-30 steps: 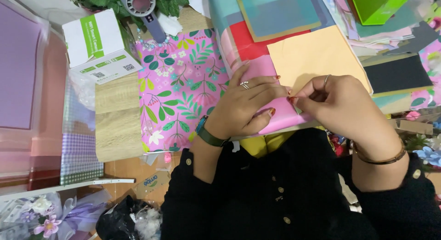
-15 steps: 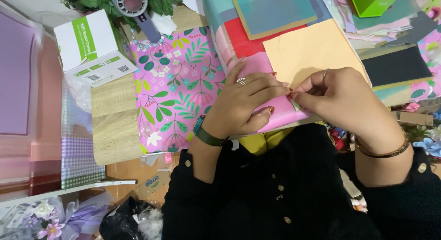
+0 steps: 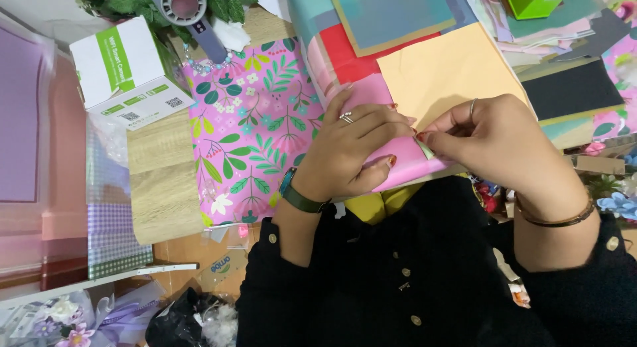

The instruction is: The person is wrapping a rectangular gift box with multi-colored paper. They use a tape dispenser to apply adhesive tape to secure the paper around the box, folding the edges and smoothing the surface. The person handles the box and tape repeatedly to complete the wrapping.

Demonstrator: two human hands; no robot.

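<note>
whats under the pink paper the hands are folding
Under the pink paper, a peach sheet and red sheet show at its top; the left hand covers the rest.

A white and green box (image 3: 129, 71) sits toward the tabletop's (image 3: 162, 188) far left corner, just beside a floral pink sheet (image 3: 249, 141). A peach sheet (image 3: 444, 71) and black pad (image 3: 574, 88) lie along the far edge.
</note>
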